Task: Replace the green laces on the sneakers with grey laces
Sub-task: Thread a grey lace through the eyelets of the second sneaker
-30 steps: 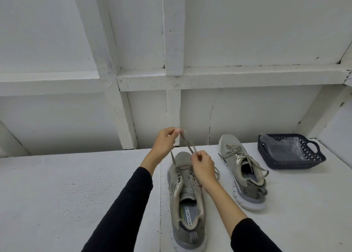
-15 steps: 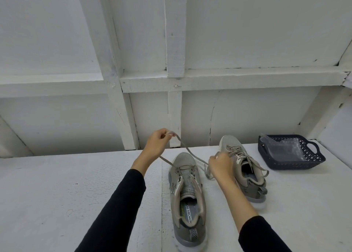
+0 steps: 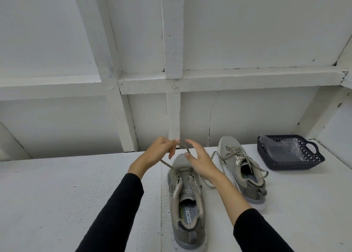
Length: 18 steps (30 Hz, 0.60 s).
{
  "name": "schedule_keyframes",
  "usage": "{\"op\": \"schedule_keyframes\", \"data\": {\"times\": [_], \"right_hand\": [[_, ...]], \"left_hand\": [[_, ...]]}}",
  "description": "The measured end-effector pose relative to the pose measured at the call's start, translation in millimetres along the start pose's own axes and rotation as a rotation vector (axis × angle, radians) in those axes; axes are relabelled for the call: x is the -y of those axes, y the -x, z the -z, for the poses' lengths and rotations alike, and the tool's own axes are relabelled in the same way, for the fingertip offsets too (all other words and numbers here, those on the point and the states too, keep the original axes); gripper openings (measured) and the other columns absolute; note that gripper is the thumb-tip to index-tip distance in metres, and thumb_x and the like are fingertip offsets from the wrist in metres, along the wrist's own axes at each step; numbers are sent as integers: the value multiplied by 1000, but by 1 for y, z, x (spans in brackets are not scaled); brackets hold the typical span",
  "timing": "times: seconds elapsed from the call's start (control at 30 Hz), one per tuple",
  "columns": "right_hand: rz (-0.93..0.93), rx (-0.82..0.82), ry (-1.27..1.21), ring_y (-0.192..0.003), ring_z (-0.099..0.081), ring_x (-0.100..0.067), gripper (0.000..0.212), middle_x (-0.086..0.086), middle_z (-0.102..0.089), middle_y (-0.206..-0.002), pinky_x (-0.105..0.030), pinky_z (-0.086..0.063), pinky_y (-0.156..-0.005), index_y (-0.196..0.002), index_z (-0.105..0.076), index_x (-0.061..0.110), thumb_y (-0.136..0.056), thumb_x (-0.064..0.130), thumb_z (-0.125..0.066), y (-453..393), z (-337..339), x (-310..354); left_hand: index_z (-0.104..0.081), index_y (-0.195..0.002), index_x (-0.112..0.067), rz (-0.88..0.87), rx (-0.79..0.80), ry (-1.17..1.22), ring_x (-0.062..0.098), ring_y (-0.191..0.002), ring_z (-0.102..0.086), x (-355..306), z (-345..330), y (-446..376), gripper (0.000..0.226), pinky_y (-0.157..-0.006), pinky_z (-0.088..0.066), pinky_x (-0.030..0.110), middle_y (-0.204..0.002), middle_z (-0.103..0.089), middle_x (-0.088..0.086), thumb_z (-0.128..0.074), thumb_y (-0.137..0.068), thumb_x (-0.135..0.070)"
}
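While the two hands are raised together above the toe of the nearer grey mesh sneaker [image 3: 185, 194], a flat grey lace [image 3: 167, 165] is pinched by the curled fingers of the left hand [image 3: 160, 151]. From that hand the lace is seen running down to the front eyelets of the sneaker below, and a short length of it is stretched across toward the right hand [image 3: 200, 162]. The right hand is held just beside the left with its fingers spread and relaxed, the lace passing close by its thumb; whether the lace is actually touched there cannot be told. Black sleeves [image 3: 122, 209] are worn on both forearms. To the right of the right hand, a second grey mesh sneaker [image 3: 242, 167] is stood on the white painted tabletop [image 3: 57, 194], already threaded with a grey lace whose loose ends are trailed beside it. Farther right, a dark blue perforated plastic basket [image 3: 297, 163] is placed, and crumpled clear plastic wrapping [image 3: 282, 148] is held inside it. Behind everything, a white panelled wall [image 3: 247, 32] is seen.
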State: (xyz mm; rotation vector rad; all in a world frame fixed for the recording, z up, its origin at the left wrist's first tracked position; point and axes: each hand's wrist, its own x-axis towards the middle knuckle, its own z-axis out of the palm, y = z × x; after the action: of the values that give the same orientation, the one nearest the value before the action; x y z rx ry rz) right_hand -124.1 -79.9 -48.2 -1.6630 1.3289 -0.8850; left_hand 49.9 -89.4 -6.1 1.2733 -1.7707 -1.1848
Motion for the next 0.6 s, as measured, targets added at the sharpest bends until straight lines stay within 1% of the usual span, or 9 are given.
{"op": "schedule_keyframes", "data": {"times": [0.07,0.13,0.2,0.23,0.3,0.37,0.43,0.53,0.6], "right_hand": [[7,32,-10,-134,-33,-7,23,10,-42,-138,-30,-24,-114,-120,-59,18,-98,19,-54,-1,-2,-3],[-24,29,-98,-122,-47,-9,12,7,-56,-125,-27,-36,-101,-99,-64,15,-98,21,-55,-2,-4,-3],[-61,-10,-244,-99,-60,-13,18,0,-67,-101,-25,-43,-89,-87,-63,13,-99,19,-52,-1,-1,-2],[-78,-31,-342,-85,-60,-15,21,-1,-67,-87,-28,-44,-86,-83,-61,11,-100,17,-50,-2,1,-1],[-92,-67,-566,-63,-48,-13,25,1,-54,-66,-31,-44,-76,-78,-56,8,-101,13,-46,-3,8,3],[-97,-137,-807,-53,-36,-9,23,4,-43,-57,-25,-38,-63,-79,-54,7,-100,12,-45,-4,17,6],[-105,-220,-966,-48,-30,-7,23,6,-38,-53,-22,-31,-55,-79,-54,7,-100,12,-46,-6,25,10],[-114,-279,-978,-47,-27,-7,24,5,-35,-53,-22,-26,-50,-78,-54,7,-100,13,-47,-8,29,12],[-119,-294,-962,-46,-26,-7,24,4,-35,-54,-21,-25,-48,-77,-55,7,-99,13,-48,-6,28,12]], "left_hand": [[-45,-44,-7,6,23,8,23,-60,-36,3,2,0,64,-81,-38,21,-56,-35,14,-47,-101,-33],[-44,-42,-9,15,6,19,21,-59,-31,6,3,0,63,-73,-35,21,-55,-34,12,-47,-101,-31],[-47,-47,-8,17,-17,44,15,-55,-30,6,4,2,60,-65,-32,20,-56,-34,11,-46,-102,-33],[-48,-50,-9,28,-28,65,11,-52,-28,7,5,2,57,-60,-29,20,-52,-33,3,-46,-102,-33],[-48,-57,-11,69,-58,150,8,-51,-26,11,6,2,50,-56,-26,21,-49,-28,-9,-45,-102,-34],[-49,-64,-13,113,-103,307,9,-52,-27,15,7,2,43,-58,-27,23,-52,-27,-10,-45,-102,-32],[-51,-70,-13,128,-129,481,10,-53,-31,19,8,2,36,-64,-34,25,-55,-30,-8,-43,-102,-27],[-55,-79,-12,119,-133,591,11,-59,-42,24,6,2,30,-78,-46,29,-60,-40,-5,-39,-103,-21],[-58,-82,-12,113,-146,612,11,-65,-47,25,6,1,29,-79,-49,29,-65,-45,-5,-39,-103,-18]]}}
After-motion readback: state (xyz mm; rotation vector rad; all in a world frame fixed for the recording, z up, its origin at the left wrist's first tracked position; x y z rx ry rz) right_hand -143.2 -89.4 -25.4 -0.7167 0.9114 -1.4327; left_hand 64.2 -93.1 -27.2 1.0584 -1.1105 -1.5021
